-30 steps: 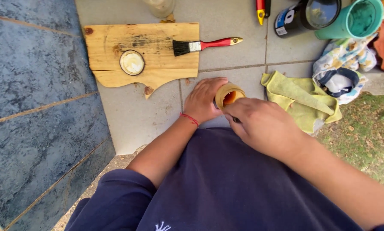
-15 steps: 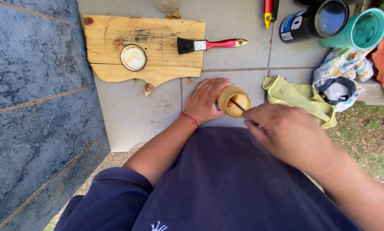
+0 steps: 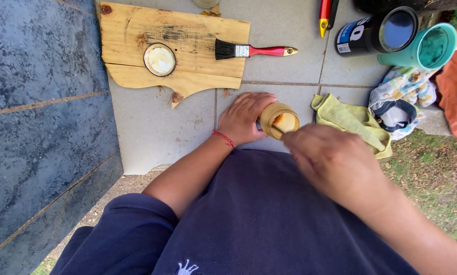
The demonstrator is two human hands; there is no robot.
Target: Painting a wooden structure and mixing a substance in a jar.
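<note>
My left hand [image 3: 245, 118] grasps a small open jar [image 3: 279, 120] on the paving; my right hand [image 3: 338, 165], blurred, pinches a thin stick into it. At three o'clock, a yellow cloth [image 3: 350, 122]; at eleven, a paintbrush [image 3: 251, 50] on a wooden board [image 3: 137, 30].

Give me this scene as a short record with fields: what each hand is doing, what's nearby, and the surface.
Left hand: left hand wrapped around a small open jar of amber stuff, grip closed on it
Right hand: right hand blurred over the jar's mouth, holding a thin stick that dips in
Board: wooden board beyond the jar, with a round lid and a red-handled brush on it
Right of jar: yellow cloth, dark tin, teal cup
Surface: grey paving tile
</note>
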